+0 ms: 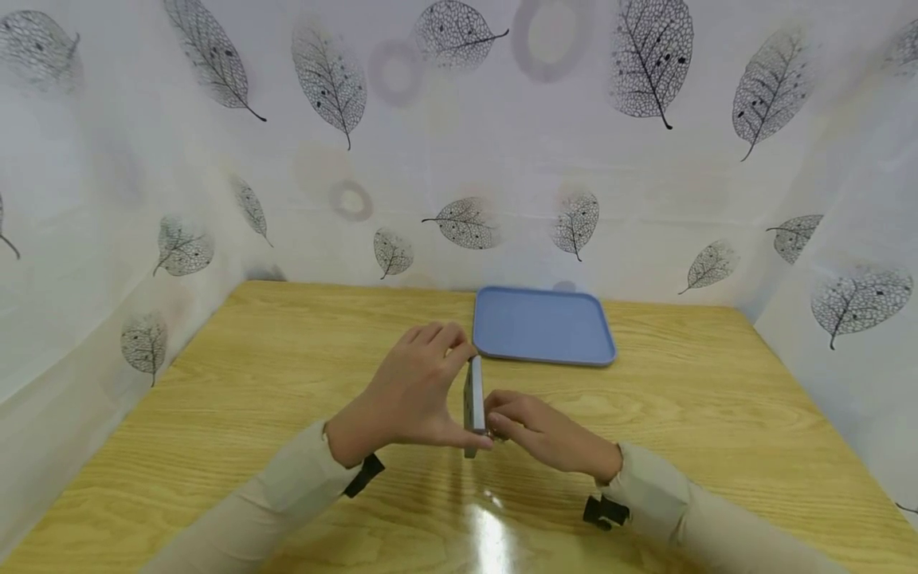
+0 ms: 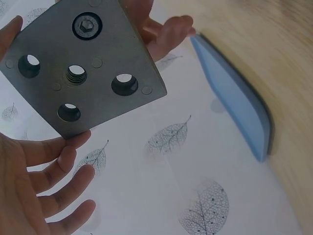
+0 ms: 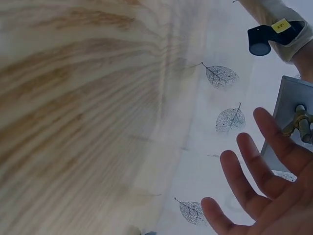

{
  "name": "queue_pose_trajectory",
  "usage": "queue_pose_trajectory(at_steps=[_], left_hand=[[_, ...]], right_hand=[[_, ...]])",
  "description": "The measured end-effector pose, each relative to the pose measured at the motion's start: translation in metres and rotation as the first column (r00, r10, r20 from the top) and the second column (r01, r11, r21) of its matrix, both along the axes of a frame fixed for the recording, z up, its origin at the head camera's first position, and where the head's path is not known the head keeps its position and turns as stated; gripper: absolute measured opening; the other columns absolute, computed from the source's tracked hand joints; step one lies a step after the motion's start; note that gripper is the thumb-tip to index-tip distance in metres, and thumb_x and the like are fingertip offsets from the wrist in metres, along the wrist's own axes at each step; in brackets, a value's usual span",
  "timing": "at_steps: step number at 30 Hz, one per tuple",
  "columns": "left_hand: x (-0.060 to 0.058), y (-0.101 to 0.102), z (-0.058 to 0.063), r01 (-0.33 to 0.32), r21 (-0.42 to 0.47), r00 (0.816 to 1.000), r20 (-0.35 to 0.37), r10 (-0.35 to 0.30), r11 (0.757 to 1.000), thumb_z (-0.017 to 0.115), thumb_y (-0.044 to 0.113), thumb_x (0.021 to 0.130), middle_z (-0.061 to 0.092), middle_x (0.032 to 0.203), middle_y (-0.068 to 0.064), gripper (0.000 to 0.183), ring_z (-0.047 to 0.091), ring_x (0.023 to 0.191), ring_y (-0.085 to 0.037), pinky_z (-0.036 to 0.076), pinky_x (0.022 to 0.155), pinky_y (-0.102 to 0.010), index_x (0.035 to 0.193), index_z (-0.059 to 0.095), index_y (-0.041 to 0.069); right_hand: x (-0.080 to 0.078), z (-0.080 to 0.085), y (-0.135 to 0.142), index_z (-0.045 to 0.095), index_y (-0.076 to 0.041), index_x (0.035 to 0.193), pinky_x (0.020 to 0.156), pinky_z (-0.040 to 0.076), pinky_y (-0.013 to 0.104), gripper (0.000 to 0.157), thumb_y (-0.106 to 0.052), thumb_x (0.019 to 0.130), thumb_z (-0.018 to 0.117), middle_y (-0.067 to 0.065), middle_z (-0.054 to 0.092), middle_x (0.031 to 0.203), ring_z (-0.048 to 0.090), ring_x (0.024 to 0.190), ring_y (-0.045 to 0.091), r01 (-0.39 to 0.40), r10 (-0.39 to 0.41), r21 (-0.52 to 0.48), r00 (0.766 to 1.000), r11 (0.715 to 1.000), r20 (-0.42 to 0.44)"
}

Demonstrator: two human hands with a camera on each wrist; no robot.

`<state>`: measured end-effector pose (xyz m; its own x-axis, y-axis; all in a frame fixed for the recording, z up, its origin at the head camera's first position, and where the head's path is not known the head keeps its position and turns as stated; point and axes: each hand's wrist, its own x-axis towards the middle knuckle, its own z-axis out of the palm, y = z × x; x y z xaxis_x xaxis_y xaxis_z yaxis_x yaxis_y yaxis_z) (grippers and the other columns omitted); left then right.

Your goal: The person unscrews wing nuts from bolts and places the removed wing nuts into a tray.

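Observation:
A square grey metal plate (image 2: 98,61) with several round holes stands on edge above the table. My left hand (image 1: 416,387) grips it between thumb and fingers by two opposite edges. In one corner sits a socket-head bolt (image 2: 87,25). On the opposite face, a brass wing nut (image 3: 301,123) is on the bolt's threaded end. My right hand (image 1: 548,430) is close to that face. In the right wrist view its fingers (image 3: 252,166) are spread, with the index finger beside the wing nut. The right thumb is out of that view, so a pinch cannot be confirmed.
A shallow blue tray (image 1: 541,325) lies at the back of the wooden table (image 1: 301,335), beyond the hands. A white leaf-patterned curtain (image 1: 459,143) surrounds the table's back and sides. Light glares off the tabletop below the plate.

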<state>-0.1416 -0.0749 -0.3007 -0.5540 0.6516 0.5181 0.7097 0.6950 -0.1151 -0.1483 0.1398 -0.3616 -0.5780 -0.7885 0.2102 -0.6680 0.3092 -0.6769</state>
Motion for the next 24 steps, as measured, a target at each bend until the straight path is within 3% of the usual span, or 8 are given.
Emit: queue_pose_trajectory(at_steps=[3, 7, 12, 14, 15, 17, 20, 24], left_hand=[[0.0006, 0.0003, 0.0006, -0.003, -0.003, 1.0, 0.004, 0.003, 1.0, 0.062, 0.086, 0.049, 0.051, 0.096, 0.001, 0.09, 0.053, 0.093, -0.018, 0.046, 0.085, -0.035, 0.1, 0.063, 0.011], [0.0011, 0.0004, 0.0013, -0.008, -0.008, 1.0, 0.004, 0.008, 1.0, 0.062, 0.086, 0.049, 0.052, 0.096, 0.001, 0.091, 0.053, 0.093, -0.018, 0.046, 0.086, -0.036, 0.1, 0.064, 0.011], [0.0007, 0.0003, 0.0006, -0.012, -0.01, 1.0, 0.006, 0.012, 1.0, 0.063, 0.086, 0.048, 0.052, 0.096, 0.001, 0.092, 0.053, 0.093, -0.018, 0.046, 0.085, -0.035, 0.1, 0.064, 0.011], [0.0007, 0.0003, 0.0002, -0.012, -0.01, 1.0, 0.006, 0.012, 1.0, 0.062, 0.086, 0.048, 0.051, 0.096, 0.001, 0.092, 0.052, 0.093, -0.018, 0.046, 0.085, -0.035, 0.1, 0.064, 0.011], [0.0007, 0.0003, 0.0001, -0.011, -0.008, 1.0, 0.006, 0.011, 1.0, 0.063, 0.086, 0.047, 0.051, 0.095, 0.001, 0.092, 0.052, 0.092, -0.018, 0.046, 0.084, -0.035, 0.099, 0.064, 0.011], [0.0004, 0.0004, -0.0002, -0.01, -0.006, 1.0, 0.002, 0.01, 1.0, 0.063, 0.086, 0.047, 0.051, 0.095, 0.001, 0.092, 0.052, 0.092, -0.018, 0.046, 0.084, -0.035, 0.099, 0.063, 0.011], [0.0001, 0.0004, -0.0006, -0.009, -0.002, 1.0, 0.0, 0.009, 1.0, 0.063, 0.086, 0.046, 0.051, 0.095, 0.0, 0.091, 0.052, 0.091, -0.018, 0.045, 0.083, -0.035, 0.099, 0.063, 0.011], [-0.0003, 0.0002, -0.0006, -0.008, 0.002, 1.0, 0.005, 0.008, 1.0, 0.065, 0.085, 0.047, 0.051, 0.095, 0.0, 0.09, 0.052, 0.091, -0.018, 0.046, 0.082, -0.035, 0.098, 0.063, 0.011]], right_hand=[[-0.0001, 0.0001, 0.0, 0.067, -0.01, 0.084, 0.067, 0.044, 0.022, 0.037, -0.013, 0.102, 0.035, 0.0, 0.056, 0.09, 0.047, 0.069, 0.004, -0.019, 0.019, -0.011, 0.997, 1.0, 0.069], [0.0025, 0.0022, -0.0004, 0.062, -0.016, 0.083, 0.072, 0.046, 0.025, 0.027, -0.016, 0.1, 0.042, -0.003, 0.056, 0.093, 0.049, 0.075, 0.002, 0.0, 0.002, -0.022, 0.998, 1.0, 0.055], [0.0056, 0.0009, -0.0001, 0.06, -0.017, 0.083, 0.081, 0.049, 0.032, 0.013, -0.017, 0.094, 0.054, -0.005, 0.06, 0.098, 0.056, 0.089, 0.005, 0.028, -0.034, -0.052, 0.992, 0.998, -0.122], [0.0065, -0.0012, 0.0001, 0.06, -0.018, 0.085, 0.082, 0.048, 0.034, 0.011, -0.022, 0.094, 0.056, -0.005, 0.06, 0.098, 0.056, 0.09, 0.007, 0.042, -0.057, -0.058, 0.96, 0.997, -0.274], [0.0068, -0.0022, -0.0001, 0.06, -0.017, 0.085, 0.082, 0.048, 0.033, 0.012, -0.025, 0.094, 0.056, -0.005, 0.06, 0.097, 0.056, 0.09, 0.007, 0.051, -0.069, -0.061, 0.932, 0.997, -0.355], [0.0071, -0.0036, -0.0009, 0.059, -0.017, 0.084, 0.083, 0.046, 0.034, 0.018, -0.031, 0.095, 0.054, -0.004, 0.059, 0.095, 0.056, 0.088, 0.009, 0.058, -0.088, -0.074, 0.851, 0.996, -0.519], [0.0076, -0.0042, -0.003, 0.058, -0.017, 0.08, 0.083, 0.045, 0.04, 0.026, -0.035, 0.095, 0.048, -0.003, 0.06, 0.091, 0.056, 0.084, 0.011, 0.061, -0.111, -0.096, 0.683, 0.994, -0.722], [0.0092, -0.004, -0.0057, 0.06, -0.014, 0.076, 0.083, 0.047, 0.046, 0.029, -0.029, 0.096, 0.045, -0.001, 0.062, 0.086, 0.059, 0.081, 0.015, 0.066, -0.128, -0.11, 0.465, 0.992, -0.876]])
